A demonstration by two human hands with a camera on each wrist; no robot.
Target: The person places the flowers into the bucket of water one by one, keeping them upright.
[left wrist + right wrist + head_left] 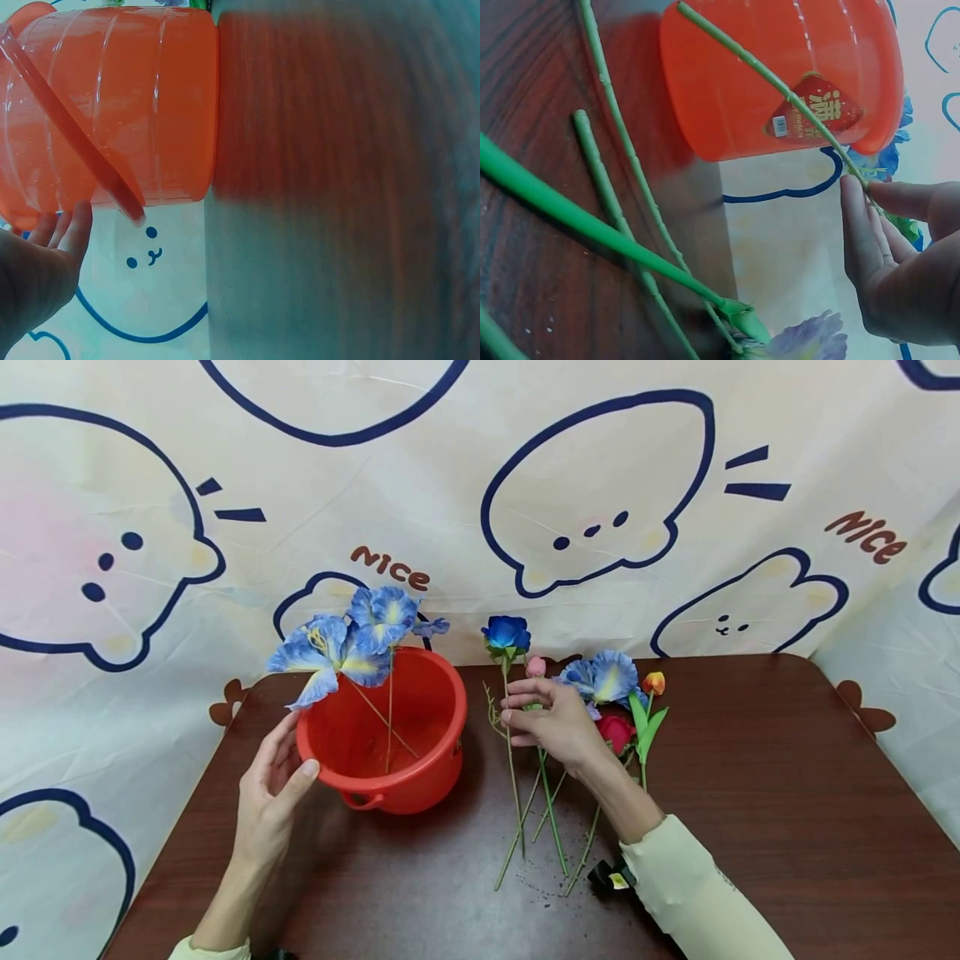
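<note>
Nearest, loose stems [551, 806] are crossing on the brown table [757, 827] (quite a tangle), so one snagging could be dragging its neighbours along. The left hand [266, 797] is resting against the red bucket [408, 793], fingers fairly straight and thumb apart at the rim, not curling round it; an uneven push could be tipping the bucket. Just right of the bucket, the right hand [558, 727] is pinching the stem [769, 75] of a blue rose [506, 633], thumb and fingertips together on it. The bloom is showing beyond the fingers, outside the bucket; such a thin stem could be rolling in the pinch, swinging the head round. Farther up, blue irises [326, 652] are leaning over the bucket's rim, where a knock could be unseating them. Behind, a printed cloth [420, 485] is hanging.
</note>
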